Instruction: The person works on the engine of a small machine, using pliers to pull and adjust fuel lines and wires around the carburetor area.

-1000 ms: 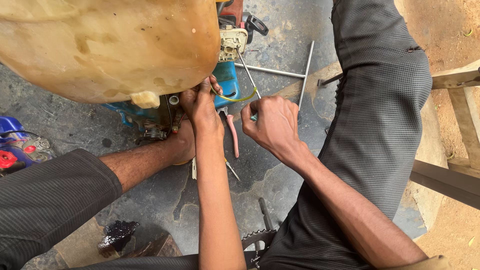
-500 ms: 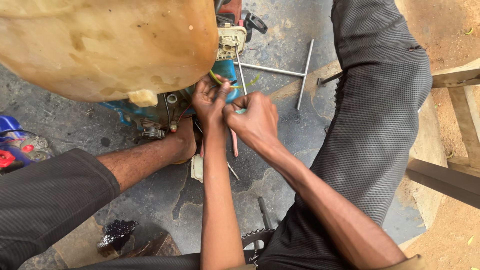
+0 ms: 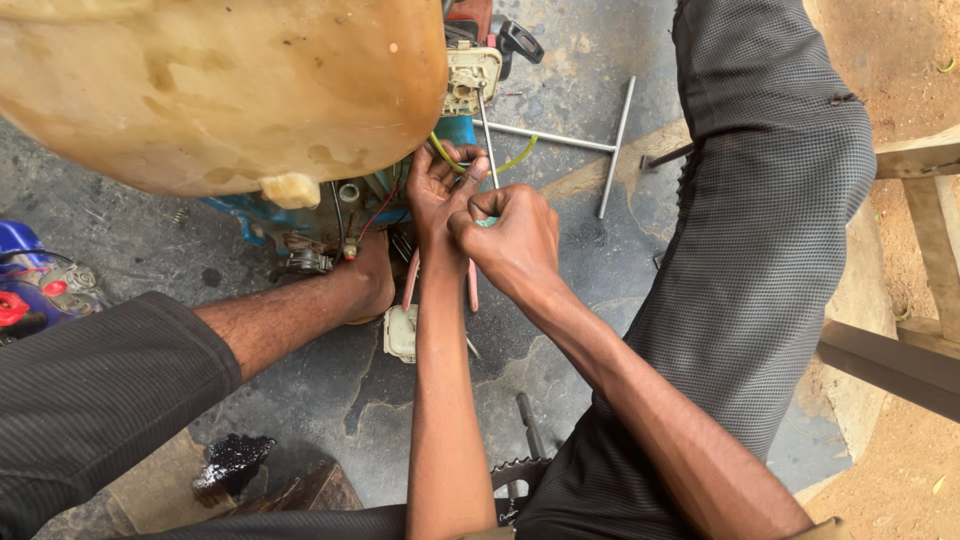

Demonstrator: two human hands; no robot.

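I take the big tan tank (image 3: 220, 90) as my marker, since it fills the upper left of what I see. Far to its lower left, at the edge of view, sits a blue and red machine part (image 3: 30, 285) on the concrete floor (image 3: 560, 330). Below the tank, my lower leg in a dark trouser comes in from the left, with my bare foot (image 3: 365, 285) planted just under the blue engine body (image 3: 300, 215) that hangs beneath the tank. Lower still, well below the tank, lies a black oily lump (image 3: 232, 462). Just right of the foot a small white plastic piece (image 3: 401, 333) rests on the floor. At the tank's lower right corner my left hand (image 3: 438, 195) reaches up, fingers half curled and spread, fingertips touching a thin yellow-green tube (image 3: 515, 160) that loops out beside the engine; I cannot tell whether it truly grips it. My right hand (image 3: 510, 240) presses against the left, fingers closed into a loose fist, pinching something small I cannot make out. Pink-handled pliers (image 3: 470, 285) lie beneath both wrists. Right of the tank's corner sit a cream engine cover (image 3: 470, 80) and a T-shaped metal wrench (image 3: 600, 150) on the floor. Farther right is my other leg (image 3: 770, 200), then wooden boards (image 3: 925, 250).
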